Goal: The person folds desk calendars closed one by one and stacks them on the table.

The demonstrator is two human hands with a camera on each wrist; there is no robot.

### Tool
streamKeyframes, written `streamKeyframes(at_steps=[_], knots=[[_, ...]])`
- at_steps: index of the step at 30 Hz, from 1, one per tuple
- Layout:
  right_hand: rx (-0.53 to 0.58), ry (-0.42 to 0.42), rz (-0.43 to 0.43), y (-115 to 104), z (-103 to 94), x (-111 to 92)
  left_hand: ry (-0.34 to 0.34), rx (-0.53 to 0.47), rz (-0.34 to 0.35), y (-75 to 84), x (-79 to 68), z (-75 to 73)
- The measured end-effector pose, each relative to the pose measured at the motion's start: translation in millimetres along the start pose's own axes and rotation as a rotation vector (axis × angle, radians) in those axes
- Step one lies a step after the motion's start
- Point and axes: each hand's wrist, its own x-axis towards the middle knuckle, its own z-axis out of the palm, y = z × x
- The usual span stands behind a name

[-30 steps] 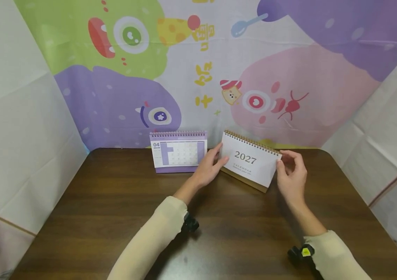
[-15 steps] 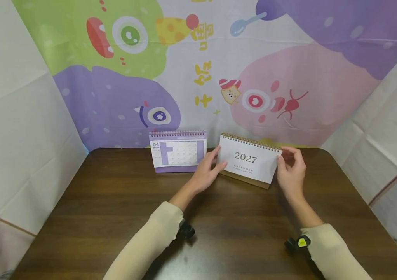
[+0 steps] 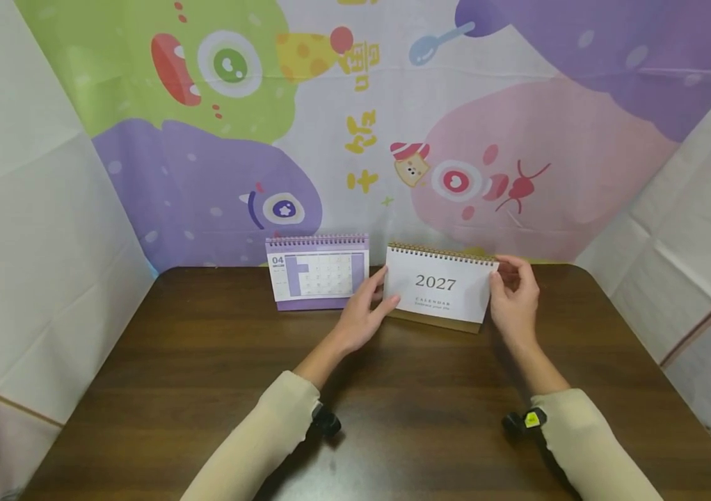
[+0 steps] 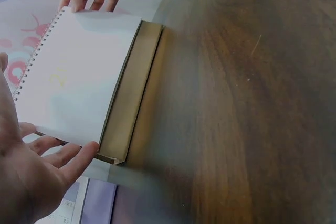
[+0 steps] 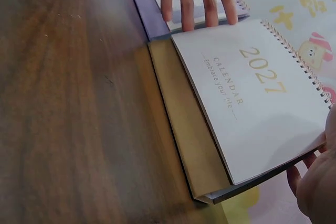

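Note:
A white desk calendar (image 3: 435,285) marked 2027, with gold spiral binding and a brown stand, stands tilted back on the table. My left hand (image 3: 362,314) is at its left side. Straight fingers (image 5: 187,6) touch that edge in the right wrist view, with the thumb apart from them. At the upper right corner, my right hand (image 3: 515,299) pinches the calendar, thumb at the edge and other fingers partly hidden behind. Just left stands a purple desk calendar (image 3: 321,275) showing page 04, its lower right corner partly covered by my left hand.
The dark wooden table (image 3: 405,417) stretches toward me. A cartoon-printed cloth (image 3: 368,216) hangs right behind both calendars, and white panels (image 3: 30,243) stand at the sides.
The 2027 calendar has turned so its front faces me more squarely, and shifted slightly left, its right end going back. Both hands moved with it. The purple calendar has stayed put.

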Motion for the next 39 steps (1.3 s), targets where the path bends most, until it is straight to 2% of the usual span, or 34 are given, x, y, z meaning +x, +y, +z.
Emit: streamKeyframes(at_steps=[8, 18, 21, 26, 31, 35, 39], knots=[[-0.003, -0.003, -0.002, 5, 2.5, 6, -0.015, -0.001, 0.029, -5.1, -5.8, -4.5], [-0.012, -0.039, 0.004, 7, -2.0, 8, -0.019, 0.035, 0.063, -8.3, -6.2, -7.9], [-0.001, -0.068, 0.013, 6, -4.1, 9, 0.013, 0.036, 0.075, -8.5, -4.7, -8.2], [0.041, -0.085, -0.004, 2, -7.3, 13, 0.124, 0.063, 0.093, -4.7, -0.6, -8.2], [0.053, -0.078, -0.02, 3, -10.1, 15, 0.22, 0.019, 0.107, -1.0, 8.3, -8.1], [0.043, -0.078, -0.013, 5, -12.1, 14, 0.24, -0.016, 0.109, -0.5, 16.5, -7.1], [0.032, -0.093, 0.002, 7, -13.7, 11, 0.228, -0.053, 0.113, 1.1, 22.3, -5.4]])
